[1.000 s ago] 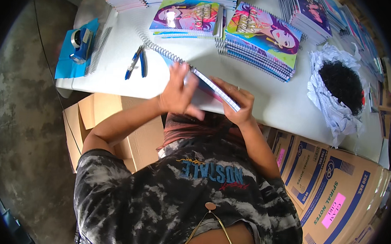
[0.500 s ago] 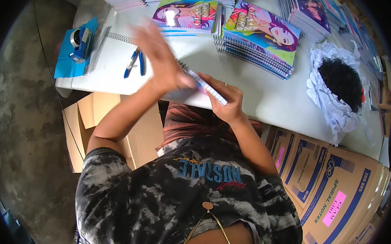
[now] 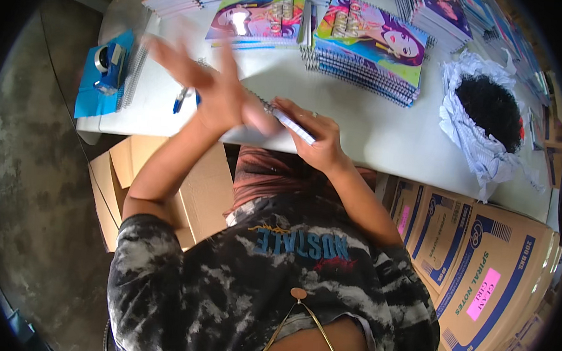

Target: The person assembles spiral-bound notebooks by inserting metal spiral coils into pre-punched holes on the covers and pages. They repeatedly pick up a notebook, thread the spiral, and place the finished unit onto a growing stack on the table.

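Observation:
My right hand (image 3: 321,141) is closed around a spiral notebook (image 3: 296,128), held tilted on edge above the table's near side. Its page edges face up toward me, and its cover is mostly hidden. Close by on the left is my left hand (image 3: 218,99), fingers spread and smeared by motion. The thumb side blurs near the notebook's wire spiral; whether it touches cannot be made out. Beyond my hands lie a stack of spiral notebooks (image 3: 370,43) with bright illustrated covers and a similar notebook pile (image 3: 254,20) to its left.
At left, a blue tape dispenser (image 3: 110,71) rests on a blue sheet (image 3: 88,98). A pen (image 3: 179,101) lies behind my left forearm. Crumpled paper (image 3: 452,114) with a black tangled bundle (image 3: 491,113) sits at right. Cardboard boxes (image 3: 436,238) stand below; an open carton (image 3: 201,184) is at left.
My left hand has swung leftward, fingers still spread, and now covers part of the pens. The right hand and notebook have shifted slightly left, the notebook still held.

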The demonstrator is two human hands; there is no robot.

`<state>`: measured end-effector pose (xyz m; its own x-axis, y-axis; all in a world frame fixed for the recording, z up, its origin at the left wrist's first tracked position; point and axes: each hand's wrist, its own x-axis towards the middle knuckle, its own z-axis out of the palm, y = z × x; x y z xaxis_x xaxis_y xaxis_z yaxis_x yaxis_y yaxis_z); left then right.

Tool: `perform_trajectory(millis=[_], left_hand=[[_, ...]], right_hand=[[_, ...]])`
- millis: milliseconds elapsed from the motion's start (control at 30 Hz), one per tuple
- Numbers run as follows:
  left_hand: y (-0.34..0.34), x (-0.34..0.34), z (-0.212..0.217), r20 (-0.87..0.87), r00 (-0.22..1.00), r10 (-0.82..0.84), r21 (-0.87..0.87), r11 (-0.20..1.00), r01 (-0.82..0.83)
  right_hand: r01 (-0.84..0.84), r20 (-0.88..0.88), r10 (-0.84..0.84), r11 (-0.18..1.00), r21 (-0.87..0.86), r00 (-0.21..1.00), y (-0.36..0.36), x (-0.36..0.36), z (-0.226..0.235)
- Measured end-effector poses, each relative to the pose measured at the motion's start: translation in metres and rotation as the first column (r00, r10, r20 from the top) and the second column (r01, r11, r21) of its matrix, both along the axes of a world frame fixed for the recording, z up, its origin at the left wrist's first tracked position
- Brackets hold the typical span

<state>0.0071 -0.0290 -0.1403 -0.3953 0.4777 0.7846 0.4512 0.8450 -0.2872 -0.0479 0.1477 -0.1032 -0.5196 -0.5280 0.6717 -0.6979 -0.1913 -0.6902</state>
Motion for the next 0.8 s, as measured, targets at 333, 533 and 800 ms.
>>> perform_trajectory(millis=[333, 533, 800], left_hand=[[0.022, -0.014, 0.060, 0.415, 0.909, 0.036, 0.282, 0.945, -0.166], [0.036, 0.004, 0.040, 0.155, 0.982, -0.104, 0.126, 0.988, 0.085], [0.067, 0.028, 0.106, 0.397, 0.912, -0.098, 0.516, 0.846, -0.134]], right_hand=[[0.034, -0.027, -0.035, 0.999, -0.018, 0.999, -0.006, 0.003, -0.003], [0.017, -0.041, -0.019, 0.999, -0.043, 0.999, -0.004, -0.007, 0.003], [-0.289, 0.034, 0.318, 0.898, -0.332, 0.948, -0.022, 0.006, 0.034]])
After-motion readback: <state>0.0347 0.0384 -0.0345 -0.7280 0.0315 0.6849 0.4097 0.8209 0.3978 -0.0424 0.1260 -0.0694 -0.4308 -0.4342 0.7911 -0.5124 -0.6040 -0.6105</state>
